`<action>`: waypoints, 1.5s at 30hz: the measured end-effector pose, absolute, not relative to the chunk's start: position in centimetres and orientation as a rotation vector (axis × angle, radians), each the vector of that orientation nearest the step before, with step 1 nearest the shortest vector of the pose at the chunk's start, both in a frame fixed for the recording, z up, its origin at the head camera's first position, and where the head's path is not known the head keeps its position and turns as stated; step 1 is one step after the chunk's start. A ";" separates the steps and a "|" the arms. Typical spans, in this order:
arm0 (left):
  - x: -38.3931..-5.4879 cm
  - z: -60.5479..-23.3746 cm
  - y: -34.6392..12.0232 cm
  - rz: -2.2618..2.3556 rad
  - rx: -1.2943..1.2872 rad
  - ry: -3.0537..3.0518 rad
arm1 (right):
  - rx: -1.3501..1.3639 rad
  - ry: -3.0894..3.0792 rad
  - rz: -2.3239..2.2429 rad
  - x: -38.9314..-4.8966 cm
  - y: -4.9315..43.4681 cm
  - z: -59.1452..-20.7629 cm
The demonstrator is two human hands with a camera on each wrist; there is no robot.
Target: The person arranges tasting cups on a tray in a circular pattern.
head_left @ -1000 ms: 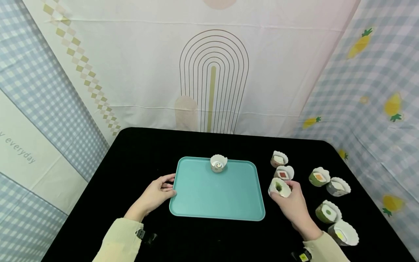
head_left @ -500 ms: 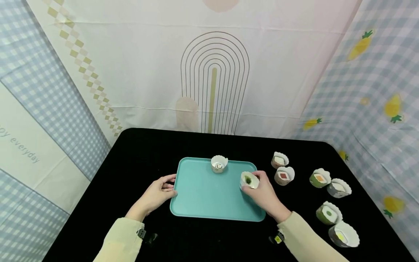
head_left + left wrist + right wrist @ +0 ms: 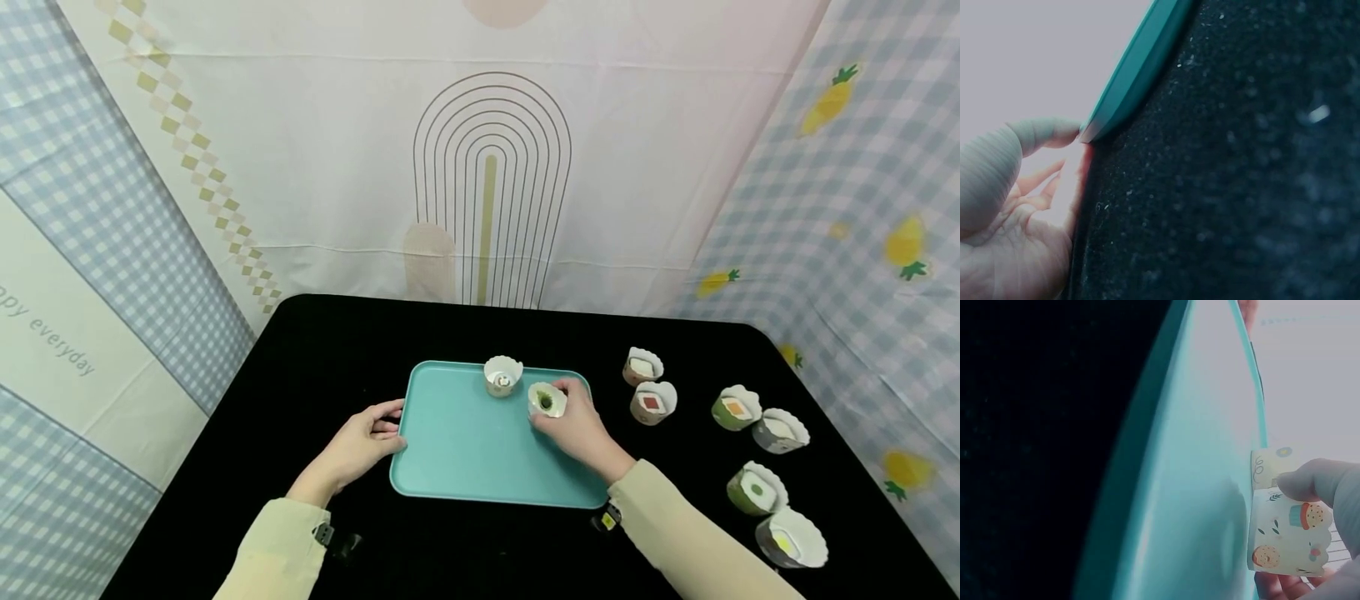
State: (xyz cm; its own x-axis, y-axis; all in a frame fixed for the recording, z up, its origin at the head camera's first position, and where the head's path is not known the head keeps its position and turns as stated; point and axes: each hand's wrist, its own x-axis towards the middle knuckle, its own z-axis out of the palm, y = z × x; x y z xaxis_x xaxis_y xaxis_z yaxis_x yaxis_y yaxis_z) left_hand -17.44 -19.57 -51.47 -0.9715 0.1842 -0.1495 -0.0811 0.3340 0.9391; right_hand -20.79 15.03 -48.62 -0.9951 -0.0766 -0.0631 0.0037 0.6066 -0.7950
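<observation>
A teal rectangular tray [image 3: 480,454] lies on the black table. At its left rim is my left hand [image 3: 356,450]; in the left wrist view its thumb and fingers pinch the tray edge [image 3: 1141,69]. My right hand [image 3: 587,433] grips a paper cake cup [image 3: 547,400] with a green filling, over the tray's right half. Up close in the right wrist view, the cup wall [image 3: 1288,531] carries cupcake and donut prints, with its base right by the tray surface. To its left, at the tray's back rim, stands another paper cup [image 3: 502,377] with a small whitish centre.
Right of the tray are two cups, one with a white filling [image 3: 641,367] and one with a red square [image 3: 652,403]. Farther right sit an orange-centred cup [image 3: 737,407], a grey cup [image 3: 780,432], a green-dotted cup [image 3: 757,488] and a yellow-centred cup [image 3: 791,539].
My right hand has carried the green-filled cup leftward from beside the red-square cup to over the tray, near the whitish-centred cup. The left hand has stayed at the tray's rim.
</observation>
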 end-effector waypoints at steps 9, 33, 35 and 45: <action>-17.6 -51.4 -19.8 1.699 0.077 2.350 | -0.055 2.755 -1.326 -20.7 14.8 -48.6; -17.3 -51.1 -19.6 1.709 0.084 2.346 | -0.118 2.748 -1.388 -21.7 14.3 -48.9; -17.3 -51.1 -19.6 1.710 0.084 2.347 | -0.127 2.754 -1.382 -21.7 14.2 -48.9; -17.0 -50.4 -19.2 1.692 0.065 2.365 | -0.120 2.759 -1.388 -21.8 13.8 -48.8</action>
